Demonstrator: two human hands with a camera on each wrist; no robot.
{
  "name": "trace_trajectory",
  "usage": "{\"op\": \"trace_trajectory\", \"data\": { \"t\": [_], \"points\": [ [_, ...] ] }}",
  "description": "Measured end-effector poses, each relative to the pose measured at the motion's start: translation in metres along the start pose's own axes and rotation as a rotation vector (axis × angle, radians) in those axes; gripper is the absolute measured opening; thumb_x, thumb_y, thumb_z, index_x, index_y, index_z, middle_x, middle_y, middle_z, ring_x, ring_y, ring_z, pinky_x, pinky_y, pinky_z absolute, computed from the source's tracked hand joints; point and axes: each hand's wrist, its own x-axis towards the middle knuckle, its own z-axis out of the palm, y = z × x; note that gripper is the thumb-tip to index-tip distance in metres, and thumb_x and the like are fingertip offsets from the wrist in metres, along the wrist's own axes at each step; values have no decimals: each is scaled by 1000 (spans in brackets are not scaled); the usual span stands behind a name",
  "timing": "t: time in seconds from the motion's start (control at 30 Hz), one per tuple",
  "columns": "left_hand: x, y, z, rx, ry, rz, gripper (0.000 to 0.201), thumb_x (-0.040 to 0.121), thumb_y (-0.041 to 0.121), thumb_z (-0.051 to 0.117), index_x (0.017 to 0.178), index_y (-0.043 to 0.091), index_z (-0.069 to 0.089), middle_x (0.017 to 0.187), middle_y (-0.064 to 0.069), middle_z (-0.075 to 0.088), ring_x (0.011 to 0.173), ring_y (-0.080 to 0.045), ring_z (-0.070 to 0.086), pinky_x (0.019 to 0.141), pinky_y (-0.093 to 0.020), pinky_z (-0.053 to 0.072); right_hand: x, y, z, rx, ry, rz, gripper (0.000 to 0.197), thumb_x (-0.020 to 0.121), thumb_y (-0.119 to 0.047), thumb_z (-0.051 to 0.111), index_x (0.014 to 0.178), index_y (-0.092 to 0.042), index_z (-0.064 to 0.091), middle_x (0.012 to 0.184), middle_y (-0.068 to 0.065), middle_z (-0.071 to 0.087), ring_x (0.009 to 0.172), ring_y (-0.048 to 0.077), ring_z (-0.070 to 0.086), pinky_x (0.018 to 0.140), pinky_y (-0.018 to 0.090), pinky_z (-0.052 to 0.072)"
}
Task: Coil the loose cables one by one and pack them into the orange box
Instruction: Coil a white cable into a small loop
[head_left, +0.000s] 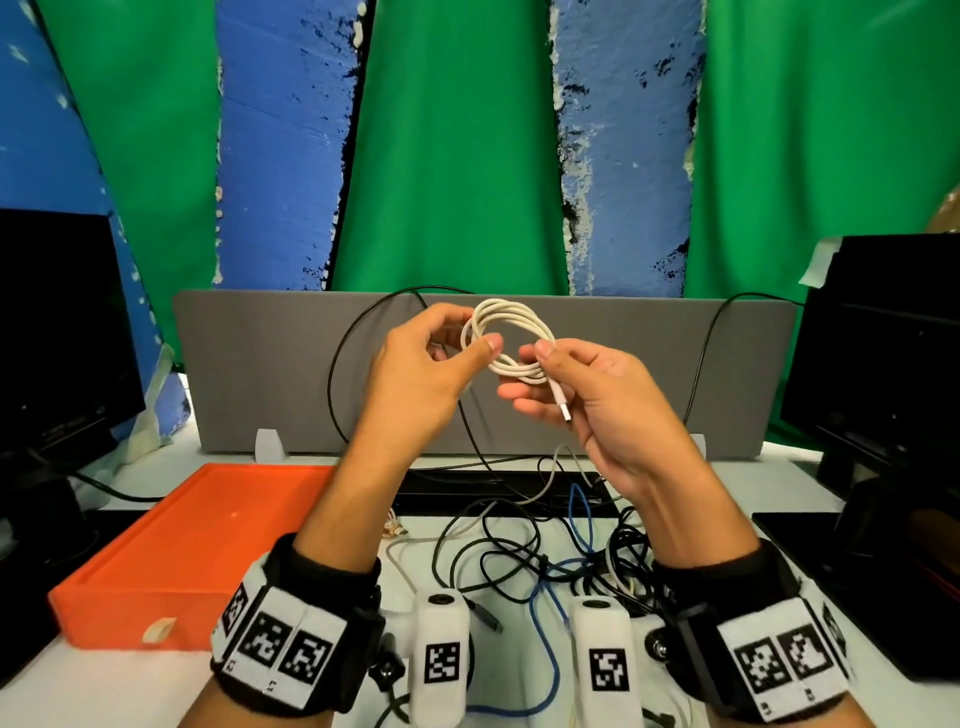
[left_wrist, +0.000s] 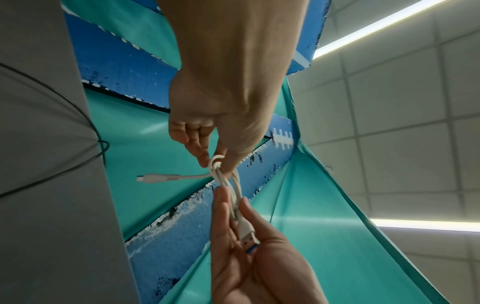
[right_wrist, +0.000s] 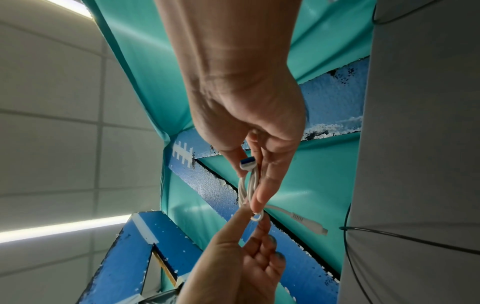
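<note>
A white cable (head_left: 511, 340), wound into a small coil, hangs in the air between both hands above the desk. My left hand (head_left: 441, 358) pinches the coil's left side between thumb and fingers. My right hand (head_left: 540, 374) pinches the coil's lower right, where the USB plug (head_left: 562, 402) lies across its fingers. In the left wrist view the coil (left_wrist: 226, 181) shows edge-on, with its small plug (left_wrist: 149, 178) sticking out sideways. The right wrist view has the coil (right_wrist: 248, 189) and blue-tipped USB plug (right_wrist: 246, 163). The orange box (head_left: 156, 577) sits at lower left, with nothing in its visible part.
A tangle of black, blue and grey loose cables (head_left: 524, 561) lies on the white desk below my hands. A grey divider panel (head_left: 260, 374) stands behind. Black monitors flank the desk at left (head_left: 57, 332) and right (head_left: 883, 353).
</note>
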Motion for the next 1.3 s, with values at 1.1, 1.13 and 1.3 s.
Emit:
{"op": "trace_trajectory", "data": {
  "t": [1.1,1.13,1.3],
  "points": [
    [-1,-11,5,182,-403,175,9,99,22,56,92,20,62,121,4,39,116,-4,42,94,-8,33,3,6,-14,-532,4,-153,16,103,-16,54,106,-8,68,76,2,72,62,23,72,60,30,59],
    [-1,-12,7,130,-412,146,10,99,21,55,92,21,62,122,3,39,117,1,42,94,-8,33,2,5,-15,-544,-8,-159,15,103,-15,54,106,-7,68,74,1,71,61,21,70,59,30,58],
    [-3,-14,14,-42,-411,78,18,102,24,50,95,11,61,120,-2,46,111,-8,49,100,-21,37,2,0,-20,-562,-44,-182,12,101,-11,57,105,-4,65,74,4,67,60,14,64,57,27,54]
  ]
}}
